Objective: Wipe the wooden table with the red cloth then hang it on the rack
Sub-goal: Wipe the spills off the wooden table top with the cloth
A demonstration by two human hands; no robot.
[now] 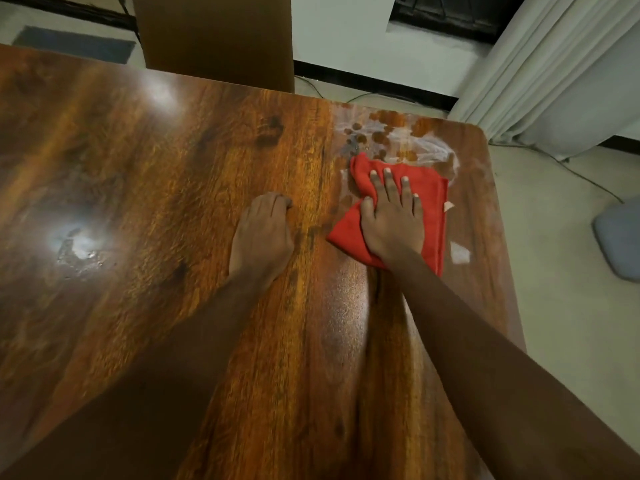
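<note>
The wooden table fills most of the view, glossy and dark brown. A folded red cloth lies flat on it near the far right corner. My right hand presses palm-down on the cloth with fingers spread. My left hand rests on the bare wood just left of the cloth, fingers curled under, holding nothing. White streaks and wet spots mark the table just beyond the cloth. No rack is in view.
A brown chair back stands at the table's far edge. White curtains hang at the right. A grey object and a cable lie on the pale floor right of the table. A wet patch glints at the left.
</note>
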